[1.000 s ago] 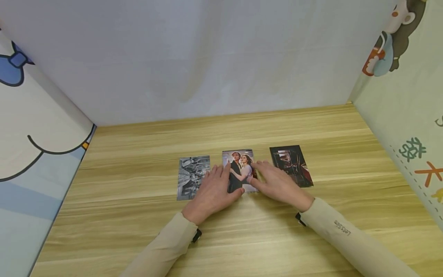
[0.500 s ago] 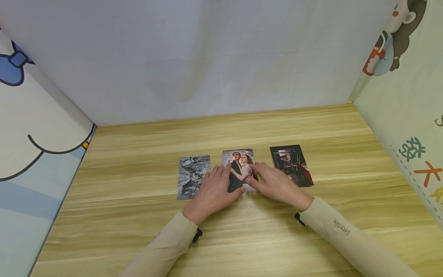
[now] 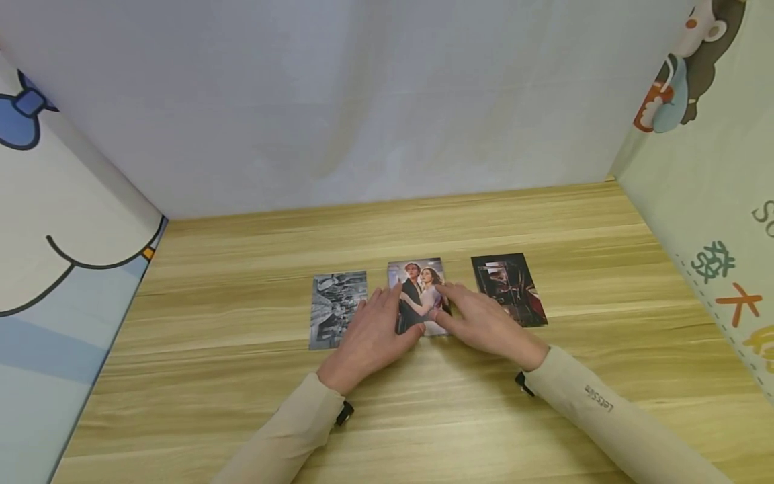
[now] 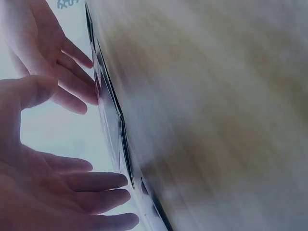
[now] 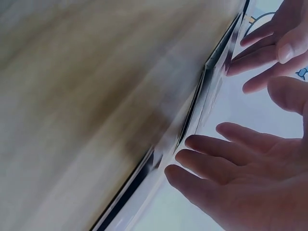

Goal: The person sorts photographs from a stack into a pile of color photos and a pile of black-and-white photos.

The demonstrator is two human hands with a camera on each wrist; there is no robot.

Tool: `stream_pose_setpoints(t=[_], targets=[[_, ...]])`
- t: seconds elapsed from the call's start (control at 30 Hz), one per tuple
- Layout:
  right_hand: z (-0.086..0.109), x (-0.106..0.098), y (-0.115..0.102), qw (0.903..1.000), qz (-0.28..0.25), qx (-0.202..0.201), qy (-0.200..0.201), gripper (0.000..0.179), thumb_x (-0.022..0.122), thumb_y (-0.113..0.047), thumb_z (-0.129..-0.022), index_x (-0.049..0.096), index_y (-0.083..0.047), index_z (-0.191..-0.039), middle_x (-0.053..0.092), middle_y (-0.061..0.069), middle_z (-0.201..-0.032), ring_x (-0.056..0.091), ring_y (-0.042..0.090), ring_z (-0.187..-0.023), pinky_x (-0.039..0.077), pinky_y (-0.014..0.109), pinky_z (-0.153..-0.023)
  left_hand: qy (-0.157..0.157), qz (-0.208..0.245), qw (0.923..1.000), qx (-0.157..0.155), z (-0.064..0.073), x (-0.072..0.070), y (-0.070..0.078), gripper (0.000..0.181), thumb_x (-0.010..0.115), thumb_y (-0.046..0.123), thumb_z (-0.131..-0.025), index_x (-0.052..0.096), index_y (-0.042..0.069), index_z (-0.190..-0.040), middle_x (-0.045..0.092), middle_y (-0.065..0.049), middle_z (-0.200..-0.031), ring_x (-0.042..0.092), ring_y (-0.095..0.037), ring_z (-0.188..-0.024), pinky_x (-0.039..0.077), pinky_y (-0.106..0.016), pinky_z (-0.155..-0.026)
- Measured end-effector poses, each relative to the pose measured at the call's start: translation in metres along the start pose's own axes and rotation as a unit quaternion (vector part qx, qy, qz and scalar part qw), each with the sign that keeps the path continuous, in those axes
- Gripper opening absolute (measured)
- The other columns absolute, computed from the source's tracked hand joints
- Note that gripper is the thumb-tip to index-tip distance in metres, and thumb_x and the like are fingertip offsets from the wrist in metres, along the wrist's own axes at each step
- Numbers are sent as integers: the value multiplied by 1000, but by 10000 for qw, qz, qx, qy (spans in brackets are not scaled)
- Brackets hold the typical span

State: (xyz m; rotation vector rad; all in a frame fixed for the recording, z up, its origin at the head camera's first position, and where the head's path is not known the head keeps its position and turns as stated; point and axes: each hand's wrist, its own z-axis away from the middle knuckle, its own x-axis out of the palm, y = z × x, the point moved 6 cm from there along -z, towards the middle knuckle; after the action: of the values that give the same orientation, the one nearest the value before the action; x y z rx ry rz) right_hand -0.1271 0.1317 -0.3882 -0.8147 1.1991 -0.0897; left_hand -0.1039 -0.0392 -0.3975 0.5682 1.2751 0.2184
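Note:
A colour picture card (image 3: 417, 275) showing a couple lies in the middle of three cards. My left hand (image 3: 373, 333) is spread at its left side, index fingertip over that edge and thumb by the near edge. The same hand overlaps the lower right of a black-and-white picture card (image 3: 329, 302). At the other side of the couple card, my right hand (image 3: 486, 321) touches its right edge with relaxed fingers, beside a dark picture card (image 3: 508, 286). Both wrist views show the straight fingers (image 5: 207, 149) close to the thin card edges.
The cards lie on a wood-grain table (image 3: 242, 417). A pale back wall (image 3: 387, 101) rises behind it. Printed side panels with cartoon figures stand at the left (image 3: 78, 188) and right (image 3: 695, 188).
The couple card has shifted very slightly away from me and to the left. Both hands stay almost where they were, and the outer cards have not moved.

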Motion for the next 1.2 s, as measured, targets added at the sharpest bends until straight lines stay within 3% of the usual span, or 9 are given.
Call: stream_pose_setpoints(t=[0.13,0.3,0.43,0.53,0.67,0.73,0.9,1.1,1.2], targets=[[1,-2,0,9998,-89,68,143,58,61,-34,-104,51,2,-149,57,25,-145,61,41,-124,51,57,-102,343,167,9993,14,-1,-5,-1,82,67,45,-97,37,-2,-158,47,-24,-154,40,-44,-145,30,-60,-120],[2,-5,-1,9993,-132,190,294,61,61,-33,-104,48,2,-151,54,25,-147,59,42,-128,50,57,-104,690,468,9964,-161,-1,-10,-3,74,68,38,-98,44,-4,-154,63,-24,-137,66,-38,-117,54,-51,-100],[2,-8,1,9987,-149,250,420,60,62,-31,-103,48,2,-152,57,25,-145,69,30,-98,55,52,-93,871,783,9926,-319,0,-13,-5,69,68,33,-99,45,-3,-153,70,-22,-124,71,-29,-81,60,-44,-76],[3,-9,1,9980,-244,289,513,58,62,-30,-103,50,1,-151,67,26,-129,56,20,-69,53,44,-75,1026,1084,9883,-314,1,-16,-6,65,69,26,-99,46,-2,-152,70,-22,-124,73,-29,-86,60,-43,-78],[4,-12,2,9964,-389,269,705,52,61,-27,-105,54,-2,-149,73,20,-116,61,19,-74,53,41,-70,1276,1448,9810,-186,2,-18,-7,62,73,15,-96,49,-4,-150,67,-22,-133,73,-31,-109,61,-44,-89],[4,-13,2,9954,-483,254,785,48,58,-25,-106,55,-3,-148,75,15,-104,62,19,-74,53,40,-66,1374,1608,9773,-146,2,-19,-8,61,74,9,-94,50,-5,-148,65,-21,-136,74,-30,-105,62,-40,-86],[5,-16,3,9928,-755,182,916,44,56,-17,-106,55,-2,-148,57,-2,-61,44,12,-51,37,30,-48,1576,1898,9690,-147,2,-20,-10,60,73,2,-92,52,-4,-148,65,-17,-138,76,-26,-98,63,-32,-76],[6,-19,1,9885,-909,50,1206,46,66,-8,-100,57,2,-144,75,22,-110,76,28,-94,50,30,-62,1816,2216,9579,-195,3,-22,-12,60,75,-1,-90,55,1,-148,64,-15,-140,76,-24,-92,63,-29,-68],[5,-20,2,9865,-1031,160,1263,48,69,-6,-98,57,1,-144,76,21,-109,76,28,-95,50,28,-60,1883,2326,9539,-218,3,-23,-12,61,75,-1,-90,55,2,-148,64,-13,-140,76,-22,-90,62,-28,-66]])
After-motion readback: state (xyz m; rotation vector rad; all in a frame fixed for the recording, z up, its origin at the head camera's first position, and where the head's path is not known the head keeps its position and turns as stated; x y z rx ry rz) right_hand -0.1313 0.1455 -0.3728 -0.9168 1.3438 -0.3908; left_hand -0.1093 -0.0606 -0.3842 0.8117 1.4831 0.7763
